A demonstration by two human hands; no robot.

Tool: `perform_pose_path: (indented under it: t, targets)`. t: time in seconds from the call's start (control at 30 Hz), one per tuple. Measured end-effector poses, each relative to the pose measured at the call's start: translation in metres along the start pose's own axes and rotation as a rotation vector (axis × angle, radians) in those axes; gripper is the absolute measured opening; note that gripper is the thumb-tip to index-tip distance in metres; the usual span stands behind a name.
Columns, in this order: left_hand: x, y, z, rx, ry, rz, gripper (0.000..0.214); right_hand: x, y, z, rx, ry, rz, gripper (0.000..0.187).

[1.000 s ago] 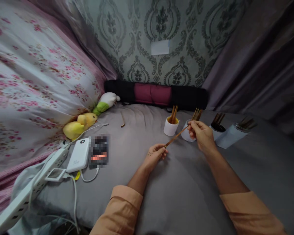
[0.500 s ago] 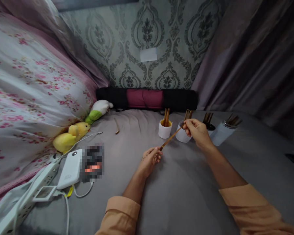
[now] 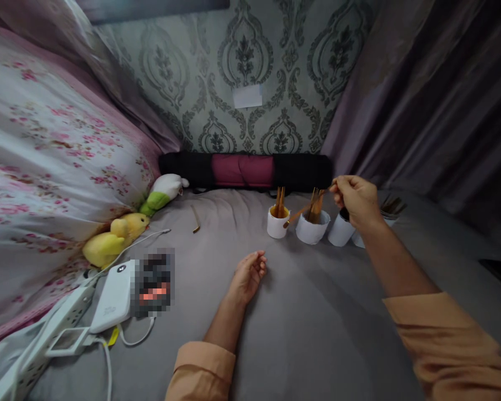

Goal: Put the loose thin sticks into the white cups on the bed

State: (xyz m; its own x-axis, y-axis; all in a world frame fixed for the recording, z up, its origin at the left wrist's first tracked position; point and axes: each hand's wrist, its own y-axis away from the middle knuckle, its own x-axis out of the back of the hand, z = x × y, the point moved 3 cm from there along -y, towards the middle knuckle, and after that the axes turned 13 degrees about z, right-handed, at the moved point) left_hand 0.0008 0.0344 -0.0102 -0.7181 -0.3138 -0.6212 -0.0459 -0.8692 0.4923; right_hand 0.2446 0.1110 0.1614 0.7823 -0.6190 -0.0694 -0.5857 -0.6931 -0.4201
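My right hand (image 3: 354, 199) is raised above a row of white cups and pinches one end of a thin wooden utensil (image 3: 304, 210), which slants down to the left over the cups. The leftmost cup (image 3: 276, 224) has a yellow inside and holds several wooden sticks. Beside it, a wider cup (image 3: 312, 227) holds more sticks. Two further cups (image 3: 340, 229) stand partly behind my hand. My left hand (image 3: 248, 274) rests on the grey bedsheet (image 3: 317, 323) with its fingers loosely curled and nothing in it.
A loose wooden stick (image 3: 196, 219) lies on the sheet further back. At the left are a white power bank (image 3: 112, 296), a phone, a power strip (image 3: 45, 340) with cables, a yellow plush toy (image 3: 108, 242) and a floral quilt. A black and maroon bolster (image 3: 244, 170) lines the wall.
My left hand let go of the utensil's lower end and dropped to the sheet. My right hand lifted the utensil up and to the right, over the cups.
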Motion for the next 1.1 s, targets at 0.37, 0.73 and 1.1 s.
perform_pose_path:
  t: [0.37,0.73,1.1]
  targets:
    - [0.000,-0.001,0.000,0.000,-0.004,0.000,0.017,-0.026,-0.022,-0.016,0.213,0.030,0.012,0.019]
    - [0.001,-0.002,0.000,0.003,0.005,-0.001,0.017,-0.063,-0.007,-0.007,0.331,0.230,-0.164,0.022]
    - [0.000,-0.002,0.001,0.001,-0.005,-0.007,0.016,-0.094,0.016,0.004,0.362,0.381,-0.339,0.019]
